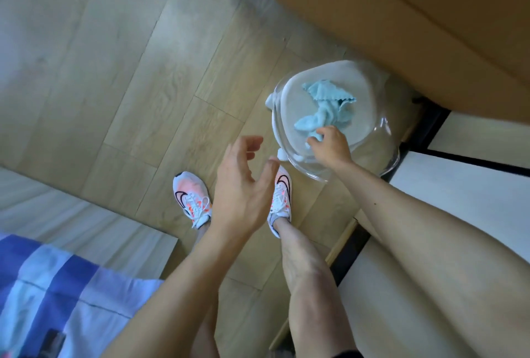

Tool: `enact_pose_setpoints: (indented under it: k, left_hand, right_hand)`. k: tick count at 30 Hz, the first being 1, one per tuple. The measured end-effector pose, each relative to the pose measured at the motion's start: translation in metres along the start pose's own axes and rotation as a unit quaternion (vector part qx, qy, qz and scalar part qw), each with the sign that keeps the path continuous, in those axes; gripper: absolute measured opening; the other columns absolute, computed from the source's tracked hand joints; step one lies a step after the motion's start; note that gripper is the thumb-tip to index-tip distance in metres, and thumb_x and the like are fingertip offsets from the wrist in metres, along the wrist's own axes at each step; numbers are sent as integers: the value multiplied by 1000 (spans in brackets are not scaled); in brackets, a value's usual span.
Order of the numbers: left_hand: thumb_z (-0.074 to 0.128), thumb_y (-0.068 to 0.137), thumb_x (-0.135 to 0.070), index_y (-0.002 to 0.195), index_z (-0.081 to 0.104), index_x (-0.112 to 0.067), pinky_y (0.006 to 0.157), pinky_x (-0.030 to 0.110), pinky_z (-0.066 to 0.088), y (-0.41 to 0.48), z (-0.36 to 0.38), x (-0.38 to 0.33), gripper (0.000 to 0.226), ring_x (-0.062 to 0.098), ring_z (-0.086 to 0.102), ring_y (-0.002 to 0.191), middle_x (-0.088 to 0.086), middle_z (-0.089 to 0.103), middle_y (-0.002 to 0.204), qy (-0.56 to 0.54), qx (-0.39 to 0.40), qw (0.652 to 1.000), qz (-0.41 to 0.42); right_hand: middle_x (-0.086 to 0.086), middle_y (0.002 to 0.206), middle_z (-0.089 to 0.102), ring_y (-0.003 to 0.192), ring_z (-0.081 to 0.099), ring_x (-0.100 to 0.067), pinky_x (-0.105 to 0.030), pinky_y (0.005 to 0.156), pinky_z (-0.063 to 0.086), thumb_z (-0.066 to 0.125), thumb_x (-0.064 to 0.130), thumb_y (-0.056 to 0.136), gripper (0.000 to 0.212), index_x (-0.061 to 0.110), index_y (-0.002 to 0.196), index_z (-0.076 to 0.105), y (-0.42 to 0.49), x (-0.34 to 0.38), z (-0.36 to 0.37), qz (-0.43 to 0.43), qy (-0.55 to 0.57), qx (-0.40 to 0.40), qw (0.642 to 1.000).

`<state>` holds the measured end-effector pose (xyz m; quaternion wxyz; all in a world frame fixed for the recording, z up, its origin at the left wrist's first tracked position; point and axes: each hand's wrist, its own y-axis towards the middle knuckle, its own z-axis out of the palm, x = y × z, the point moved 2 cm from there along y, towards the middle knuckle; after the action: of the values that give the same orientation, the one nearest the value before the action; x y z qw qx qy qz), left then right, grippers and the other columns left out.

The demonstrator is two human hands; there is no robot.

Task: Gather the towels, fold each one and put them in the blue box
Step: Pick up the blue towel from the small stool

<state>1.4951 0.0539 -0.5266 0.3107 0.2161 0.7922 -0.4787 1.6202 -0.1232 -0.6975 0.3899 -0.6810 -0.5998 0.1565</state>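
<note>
A crumpled light blue towel lies on the round seat of a clear plastic stool at the right of the head view. My right hand reaches down onto the stool and its fingers pinch the towel's near corner. My left hand hovers in the air to the left of the stool, fingers spread, holding nothing. The blue box is not in view.
A tan wooden cabinet or bed frame runs along the top right behind the stool. A white bed with a blue striped cover fills the lower left. White furniture with black edges stands at right. My feet in white sneakers stand on the wooden floor.
</note>
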Motion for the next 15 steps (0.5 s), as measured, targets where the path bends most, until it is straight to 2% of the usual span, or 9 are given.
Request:
enact_pose_setpoints:
  k: [4,7,9,11,13,15]
  left_hand:
    - [56,87,-37,123,59,-18,94,42,52,-13,-37,-34,41,11,56,111,-6,60,120,-15,-12,1000,-1]
    - [60,91,-30,125,57,-17,95,42,50,-30,-74,-71,37,12,55,111,-3,60,122,-15,-28,999,13]
    - [61,92,-28,127,56,-16,97,40,49,-42,-98,-101,37,14,55,112,-1,60,124,-12,-36,999,34]
    - [58,88,-32,126,56,-15,97,41,48,-60,-135,-133,41,17,56,113,1,60,123,-14,-53,997,60]
    - [57,87,-35,126,55,-16,97,39,48,-80,-170,-162,44,17,56,114,-1,59,122,-17,-60,994,91]
    - [58,88,-36,127,54,-18,98,37,48,-104,-213,-189,43,13,56,115,-5,58,123,-23,-69,990,123]
  right_hand:
    - [-9,129,65,123,58,-23,-19,98,36,60,16,92,32,4,120,69,-60,38,-51,-94,25,-21,995]
    - [-3,124,69,117,61,-15,-25,104,42,60,13,92,27,7,115,73,-129,94,-102,-178,47,-18,983]
    - [2,114,72,109,63,-9,-24,101,45,61,12,92,21,11,107,77,-174,136,-132,-222,64,-14,973]
    - [7,105,73,105,64,-2,-18,98,45,63,11,93,17,15,101,78,-227,187,-162,-268,75,-5,960]
    - [14,99,73,100,62,11,-5,91,41,64,11,94,17,18,99,79,-279,236,-189,-304,104,4,947]
    - [23,96,72,98,62,17,-1,87,39,65,11,93,17,23,94,77,-332,289,-211,-339,148,12,929]
